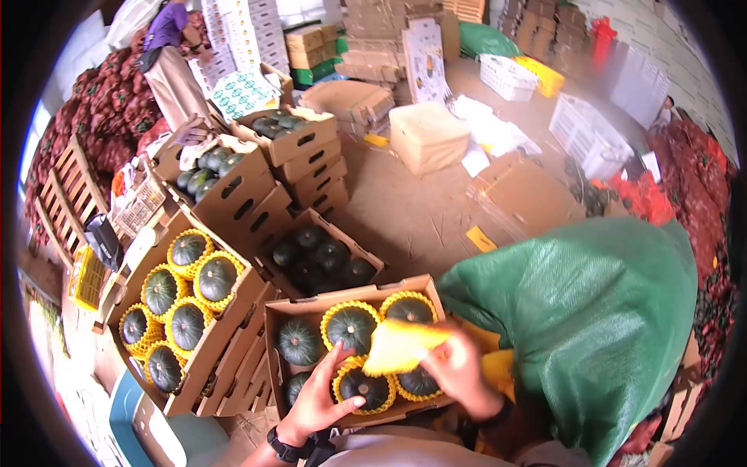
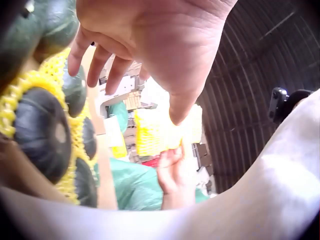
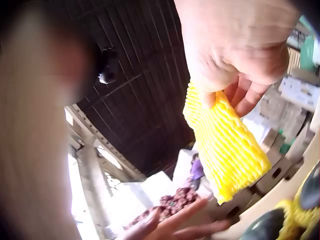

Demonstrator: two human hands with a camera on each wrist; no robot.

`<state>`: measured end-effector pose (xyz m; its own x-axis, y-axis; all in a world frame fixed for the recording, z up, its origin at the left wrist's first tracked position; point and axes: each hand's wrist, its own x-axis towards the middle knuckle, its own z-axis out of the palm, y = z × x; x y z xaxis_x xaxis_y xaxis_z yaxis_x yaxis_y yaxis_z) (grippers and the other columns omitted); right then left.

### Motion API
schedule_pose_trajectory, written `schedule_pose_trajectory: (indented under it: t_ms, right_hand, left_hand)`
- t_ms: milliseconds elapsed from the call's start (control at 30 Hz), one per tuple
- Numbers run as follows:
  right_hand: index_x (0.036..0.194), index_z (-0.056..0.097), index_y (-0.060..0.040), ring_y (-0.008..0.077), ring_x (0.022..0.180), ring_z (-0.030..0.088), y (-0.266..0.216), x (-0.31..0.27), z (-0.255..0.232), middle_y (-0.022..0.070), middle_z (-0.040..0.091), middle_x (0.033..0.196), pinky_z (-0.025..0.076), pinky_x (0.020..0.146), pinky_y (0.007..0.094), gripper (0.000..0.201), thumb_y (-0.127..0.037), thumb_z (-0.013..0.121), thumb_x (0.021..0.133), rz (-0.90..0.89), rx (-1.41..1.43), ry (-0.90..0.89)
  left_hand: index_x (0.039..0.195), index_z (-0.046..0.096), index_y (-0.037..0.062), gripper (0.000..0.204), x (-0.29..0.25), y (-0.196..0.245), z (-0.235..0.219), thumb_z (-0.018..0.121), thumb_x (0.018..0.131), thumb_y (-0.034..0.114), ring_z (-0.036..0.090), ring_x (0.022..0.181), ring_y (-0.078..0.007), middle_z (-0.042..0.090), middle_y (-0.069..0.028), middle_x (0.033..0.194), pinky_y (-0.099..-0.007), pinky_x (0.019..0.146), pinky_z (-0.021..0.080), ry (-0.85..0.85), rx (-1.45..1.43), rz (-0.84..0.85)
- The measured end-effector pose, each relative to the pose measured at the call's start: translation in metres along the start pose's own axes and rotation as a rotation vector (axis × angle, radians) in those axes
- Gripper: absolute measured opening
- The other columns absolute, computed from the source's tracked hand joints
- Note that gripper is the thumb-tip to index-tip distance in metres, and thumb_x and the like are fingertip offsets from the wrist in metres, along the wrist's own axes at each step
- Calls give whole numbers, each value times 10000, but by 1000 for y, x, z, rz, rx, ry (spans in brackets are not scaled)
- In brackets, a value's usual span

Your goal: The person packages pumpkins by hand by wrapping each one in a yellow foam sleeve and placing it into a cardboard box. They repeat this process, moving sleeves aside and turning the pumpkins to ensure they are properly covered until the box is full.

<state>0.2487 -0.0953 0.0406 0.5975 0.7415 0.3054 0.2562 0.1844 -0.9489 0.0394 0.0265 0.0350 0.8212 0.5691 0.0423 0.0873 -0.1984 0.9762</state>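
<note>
My right hand (image 1: 461, 372) pinches a flattened yellow foam net sleeve (image 1: 405, 346) between thumb and fingers, above the cardboard box (image 1: 362, 293) in front of me. In the right wrist view the sleeve (image 3: 227, 147) hangs down from the grip. My left hand (image 1: 315, 401) is held over the box's near left part, fingers spread and holding nothing, and its palm (image 2: 165, 45) shows in the left wrist view. Inside the box are dark green squashes; several, such as one squash (image 1: 350, 327), wear yellow foam nets. A bare squash (image 1: 299, 342) sits at the left, another partly hidden below it.
Left stands a stacked box of netted squashes (image 1: 187, 324). Behind are an open box of bare squashes (image 1: 311, 257) and more stacked boxes (image 1: 268, 167). A large green sack (image 1: 599, 311) bulges at the right. A person (image 1: 167, 62) stands by red mesh sacks (image 1: 93, 101).
</note>
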Motion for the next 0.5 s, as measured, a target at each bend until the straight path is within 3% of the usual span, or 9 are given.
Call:
schedule_pose_trajectory:
  t_ms: [67,100,133,200,233,300,400,433,500]
  right_hand:
    - [1086,608,-12,198,842,653,-14,-1,22,103,657,998,517,699,291,326,-36,714,778,-281,-87,-440]
    - [1090,613,-13,233,874,649,-16,-5,30,113,650,1023,516,731,309,331,-51,714,777,-326,-86,-402]
    - [1094,618,-15,267,906,645,-19,-6,37,123,643,1048,514,763,328,337,-66,714,775,-367,-80,-368]
    - [1110,611,3,263,912,645,-22,3,25,123,647,1044,497,804,321,281,-128,635,862,-160,21,-463]
    - [1115,603,13,253,895,645,-17,5,22,118,657,1001,491,803,314,265,-149,592,906,-92,57,-474]
    - [1083,598,22,224,813,640,-24,-3,12,126,652,882,494,743,300,228,-144,575,928,131,-101,-620]
    - [1053,600,11,226,781,644,-26,-2,5,138,636,862,498,706,310,218,-137,615,895,88,-262,-835]
    - [1040,599,3,243,766,649,-33,-2,9,147,624,846,502,697,324,222,-102,642,850,191,-212,-849]
    - [1011,596,-10,235,801,650,-23,-8,16,133,632,863,501,698,324,244,-78,678,792,81,-293,-749]
  left_hand:
    - [1347,476,58,572,8,15,2,689,824,156,468,1252,-329,530,-156,1314,-397,1039,372,7,-120,91]
    - [1225,595,52,407,21,19,-5,646,822,70,513,1208,-317,573,-150,1264,-393,1009,406,-36,15,420]
    - [1121,652,48,305,17,21,0,623,818,46,595,1089,-298,627,-127,1178,-371,934,461,44,-67,360]
    - [1119,641,49,293,10,25,-2,622,827,65,653,921,-279,664,-116,1071,-351,839,507,125,180,287]
    - [1115,627,54,305,13,31,-4,653,821,129,655,825,-281,665,-111,943,-346,743,529,90,317,370]
    - [997,616,68,267,7,36,-6,646,852,291,632,723,-322,625,-128,806,-391,641,518,54,541,237]
    - [883,605,69,360,7,39,-10,602,863,428,613,676,-339,605,-134,750,-415,586,494,-15,719,202]
    - [869,604,61,364,10,46,-11,606,861,425,615,675,-330,603,-127,746,-412,578,493,-86,693,191]
    - [841,597,49,369,8,40,8,620,856,417,618,672,-309,598,-110,736,-407,563,491,-83,618,275]
